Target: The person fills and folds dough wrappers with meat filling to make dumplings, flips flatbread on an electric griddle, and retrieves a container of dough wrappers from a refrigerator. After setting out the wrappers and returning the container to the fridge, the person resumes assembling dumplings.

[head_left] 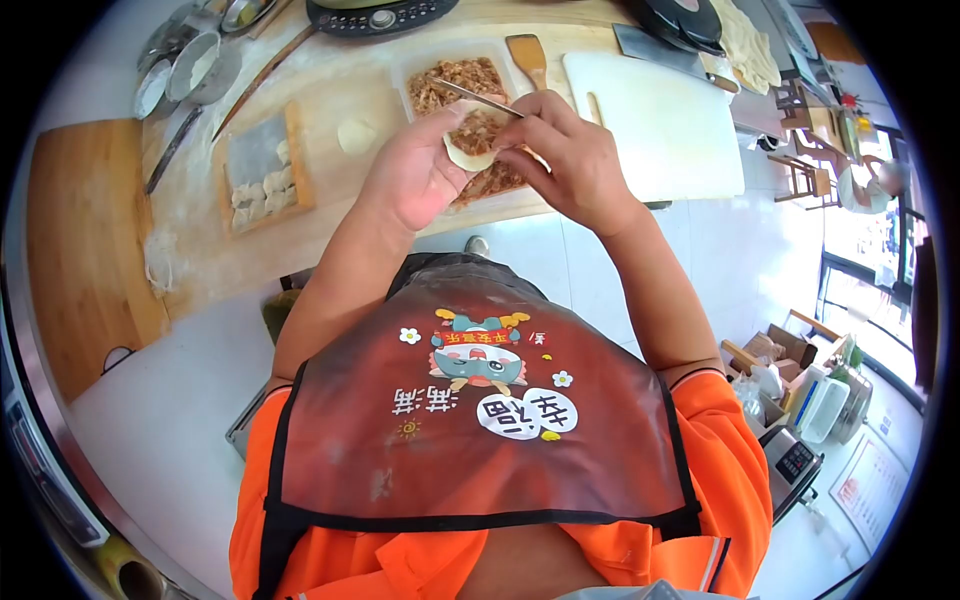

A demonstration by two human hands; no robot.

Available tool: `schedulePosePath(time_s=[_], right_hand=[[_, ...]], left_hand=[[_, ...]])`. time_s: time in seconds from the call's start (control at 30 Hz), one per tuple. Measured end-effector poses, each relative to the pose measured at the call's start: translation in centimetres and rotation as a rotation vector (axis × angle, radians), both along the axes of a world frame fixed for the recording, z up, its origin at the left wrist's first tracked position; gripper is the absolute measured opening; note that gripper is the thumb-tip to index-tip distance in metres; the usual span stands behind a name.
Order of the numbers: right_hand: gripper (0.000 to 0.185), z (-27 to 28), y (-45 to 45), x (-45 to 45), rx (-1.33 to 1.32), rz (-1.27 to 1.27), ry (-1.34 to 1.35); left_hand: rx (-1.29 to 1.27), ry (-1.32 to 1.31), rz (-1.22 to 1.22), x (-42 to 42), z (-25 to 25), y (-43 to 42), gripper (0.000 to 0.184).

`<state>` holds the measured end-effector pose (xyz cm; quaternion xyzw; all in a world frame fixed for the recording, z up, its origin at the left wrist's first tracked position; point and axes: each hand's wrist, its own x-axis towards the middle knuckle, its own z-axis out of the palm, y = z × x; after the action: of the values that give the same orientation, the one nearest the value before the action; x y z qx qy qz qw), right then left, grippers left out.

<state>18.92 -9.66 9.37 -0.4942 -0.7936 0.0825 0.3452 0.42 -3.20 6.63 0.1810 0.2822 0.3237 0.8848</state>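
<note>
My left hand is closed around the side of a round dumpling wrapper with meat filling on it. My right hand grips a thin metal filling stick, and its fingertips are at the wrapper's right edge. Both hands are above a clear plastic tub of minced filling, partly hidden by them. A single loose wrapper lies on the floured table to the left. Farther left, a wooden-framed tray holds several shaped dumplings.
A wooden spatula lies behind the tub. To the right are a white cutting board and a cleaver. Metal bowls and a long wooden stick sit at the left back. An electric cooker stands at the back.
</note>
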Motion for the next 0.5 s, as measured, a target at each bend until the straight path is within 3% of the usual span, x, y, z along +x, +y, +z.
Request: schedulePosePath(time_s=[0.17, 0.27, 0.37, 0.5], right_hand=[[0.012, 1.0, 1.2, -2.3, 0.029, -0.029, 0.139], [0.014, 1.6, 1.7, -4.1, 0.043, -0.087, 0.175], [0.016, 3.2, 2.0, -5.9, 0.107, -0.108, 0.174], [0.016, 5.7, 2.2, -7.9, 0.180, -0.125, 0.207]], left_hand=[[0.268, 0.114, -0.090, -1.7, 2.1, -1.2, 0.037], [0.284, -0.087, -0.041, -3.2, 2.4, -1.2, 0.040], [0.626, 0.031, 0.000, -4.2, 3.8, -1.7, 0.041], [0.710, 0.169, 0.042, -5.9, 6.6, -1.8, 0.043]])
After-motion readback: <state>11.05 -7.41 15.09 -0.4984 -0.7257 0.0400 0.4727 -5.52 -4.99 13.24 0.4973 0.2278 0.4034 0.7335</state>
